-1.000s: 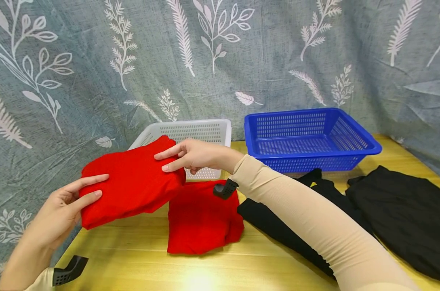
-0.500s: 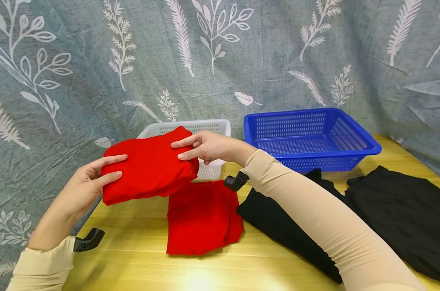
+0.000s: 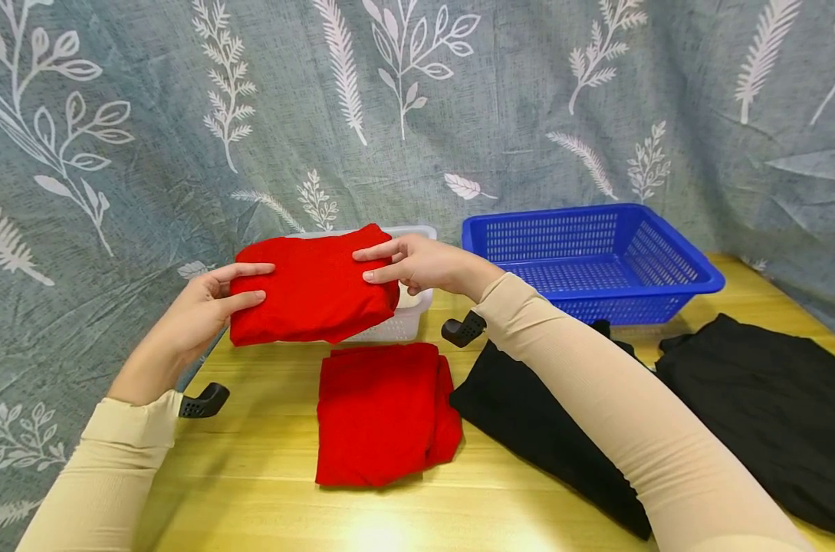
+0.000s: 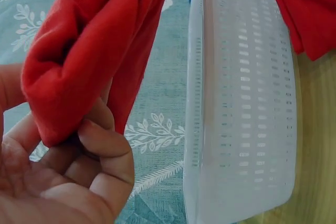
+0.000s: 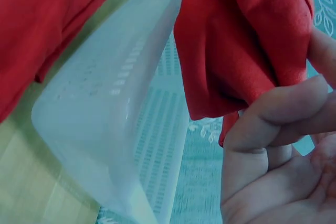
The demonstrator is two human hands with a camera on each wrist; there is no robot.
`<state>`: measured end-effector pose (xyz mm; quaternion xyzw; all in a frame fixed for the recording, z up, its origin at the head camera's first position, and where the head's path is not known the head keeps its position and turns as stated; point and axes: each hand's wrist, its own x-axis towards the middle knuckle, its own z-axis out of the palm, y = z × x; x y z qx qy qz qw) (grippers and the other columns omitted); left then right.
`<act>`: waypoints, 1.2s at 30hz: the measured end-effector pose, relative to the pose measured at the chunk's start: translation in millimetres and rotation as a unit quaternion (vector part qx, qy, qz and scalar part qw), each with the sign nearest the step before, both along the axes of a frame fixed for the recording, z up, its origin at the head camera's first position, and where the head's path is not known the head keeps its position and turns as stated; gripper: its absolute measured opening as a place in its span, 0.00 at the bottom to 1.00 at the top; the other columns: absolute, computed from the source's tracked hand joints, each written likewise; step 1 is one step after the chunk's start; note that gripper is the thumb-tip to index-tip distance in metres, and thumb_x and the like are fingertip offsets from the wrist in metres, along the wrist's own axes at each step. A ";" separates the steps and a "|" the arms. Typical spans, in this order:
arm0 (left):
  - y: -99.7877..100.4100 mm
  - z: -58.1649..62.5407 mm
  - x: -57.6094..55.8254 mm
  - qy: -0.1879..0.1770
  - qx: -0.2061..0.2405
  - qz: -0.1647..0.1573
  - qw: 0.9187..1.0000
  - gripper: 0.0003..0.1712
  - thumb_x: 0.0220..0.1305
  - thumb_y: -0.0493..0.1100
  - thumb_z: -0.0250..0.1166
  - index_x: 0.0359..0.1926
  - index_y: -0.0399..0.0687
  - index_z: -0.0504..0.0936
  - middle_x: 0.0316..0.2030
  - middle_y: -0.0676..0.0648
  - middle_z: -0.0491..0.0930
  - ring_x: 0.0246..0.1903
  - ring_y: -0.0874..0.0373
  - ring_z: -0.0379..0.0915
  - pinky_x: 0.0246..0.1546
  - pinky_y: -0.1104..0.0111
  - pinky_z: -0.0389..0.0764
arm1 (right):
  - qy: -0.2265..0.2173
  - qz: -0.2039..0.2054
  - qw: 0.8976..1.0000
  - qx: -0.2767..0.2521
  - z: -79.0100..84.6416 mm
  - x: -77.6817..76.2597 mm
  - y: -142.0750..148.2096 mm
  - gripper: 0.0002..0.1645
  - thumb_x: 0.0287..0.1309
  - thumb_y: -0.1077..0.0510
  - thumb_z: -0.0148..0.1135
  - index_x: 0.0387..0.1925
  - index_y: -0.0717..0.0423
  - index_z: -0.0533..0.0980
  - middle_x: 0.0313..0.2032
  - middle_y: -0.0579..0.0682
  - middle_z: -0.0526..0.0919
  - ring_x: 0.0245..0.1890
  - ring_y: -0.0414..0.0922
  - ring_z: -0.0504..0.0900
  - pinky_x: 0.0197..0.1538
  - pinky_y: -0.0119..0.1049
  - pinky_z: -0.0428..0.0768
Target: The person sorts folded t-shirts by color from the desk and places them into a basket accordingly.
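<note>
Both hands hold a folded red garment (image 3: 313, 287) in the air in front of and above the white basket (image 3: 382, 330). My left hand (image 3: 203, 307) grips its left end, and in the left wrist view the fingers (image 4: 107, 145) curl under the cloth. At the other end my right hand (image 3: 424, 264) pinches the garment, fingers on top; the right wrist view shows the fingers (image 5: 283, 103) bent beneath its edge. Much of the white basket is hidden behind the cloth. A second folded red garment (image 3: 386, 418) lies on the table just in front of that basket.
A blue basket (image 3: 596, 264) stands to the right of the white one. Two black garments, one partly under the right forearm (image 3: 541, 437) and the other farther right (image 3: 769, 414), lie on the wooden table (image 3: 265, 475). A patterned curtain (image 3: 417, 100) hangs behind.
Both hands have carried the held red garment up and to the right, from the left of the white basket to in front of it. The garment on the table has stayed put.
</note>
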<state>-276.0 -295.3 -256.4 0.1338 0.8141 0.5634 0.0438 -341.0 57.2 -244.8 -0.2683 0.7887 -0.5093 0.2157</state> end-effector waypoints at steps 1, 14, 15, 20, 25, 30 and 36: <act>1.5 0.8 -3.7 -0.002 -0.003 -0.001 1.000 0.31 0.79 0.43 0.65 0.78 0.50 0.71 0.71 0.54 0.65 0.43 0.64 0.86 0.43 0.71 0.87 | -0.001 -0.004 1.000 0.000 -0.3 -1.2 1.5 0.32 0.74 0.52 0.68 0.76 0.39 0.75 0.20 0.40 0.50 0.21 0.42 0.51 0.29 0.34 0.59; 18.3 4.0 -48.6 -0.013 -0.070 0.018 0.997 0.31 0.80 0.44 0.64 0.79 0.54 0.71 0.81 0.45 0.59 0.47 0.64 0.82 0.47 0.72 0.85 | 0.021 -0.043 0.999 0.011 -6.5 -17.9 13.7 0.32 0.75 0.53 0.67 0.77 0.39 0.74 0.34 0.44 0.68 0.21 0.42 0.51 0.30 0.34 0.60; 19.9 4.2 -52.0 -0.012 -0.078 0.020 0.997 0.31 0.80 0.44 0.64 0.79 0.54 0.71 0.82 0.45 0.58 0.49 0.64 0.81 0.48 0.72 0.84 | 0.020 -0.046 0.999 0.010 -6.9 -19.4 14.0 0.32 0.75 0.53 0.67 0.77 0.39 0.74 0.32 0.43 0.67 0.21 0.41 0.51 0.30 0.34 0.60; 25.0 3.0 -68.4 -0.011 -0.112 0.028 0.993 0.31 0.81 0.43 0.62 0.80 0.55 0.71 0.81 0.42 0.61 0.59 0.57 0.76 0.51 0.74 0.82 | 0.027 -0.058 0.998 0.018 -10.0 -26.9 14.2 0.32 0.75 0.53 0.67 0.77 0.40 0.74 0.20 0.41 0.52 0.19 0.40 0.51 0.29 0.33 0.60; 30.2 -0.4 -80.2 -0.003 -0.126 0.033 0.991 0.30 0.81 0.41 0.61 0.80 0.53 0.70 0.72 0.36 0.72 0.59 0.51 0.78 0.49 0.75 0.83 | 0.034 -0.071 0.997 0.025 -14.7 -33.4 11.8 0.32 0.75 0.54 0.67 0.76 0.42 0.74 0.18 0.40 0.52 0.18 0.40 0.51 0.28 0.33 0.60; 33.2 -4.0 -87.8 0.006 -0.143 0.048 0.988 0.29 0.81 0.40 0.61 0.79 0.53 0.72 0.66 0.36 0.76 0.55 0.50 0.77 0.46 0.76 0.82 | 0.030 -0.085 0.995 0.033 -17.8 -38.0 7.3 0.32 0.75 0.55 0.66 0.77 0.43 0.73 0.17 0.41 0.53 0.17 0.40 0.51 0.28 0.33 0.60; 34.3 -11.0 -96.0 0.012 -0.162 0.057 0.985 0.29 0.81 0.38 0.61 0.78 0.52 0.72 0.59 0.37 0.78 0.49 0.52 0.77 0.41 0.75 0.81 | 0.039 -0.087 0.994 0.047 -22.7 -42.6 -0.3 0.32 0.75 0.57 0.66 0.77 0.46 0.74 0.15 0.41 0.51 0.14 0.40 0.50 0.24 0.32 0.59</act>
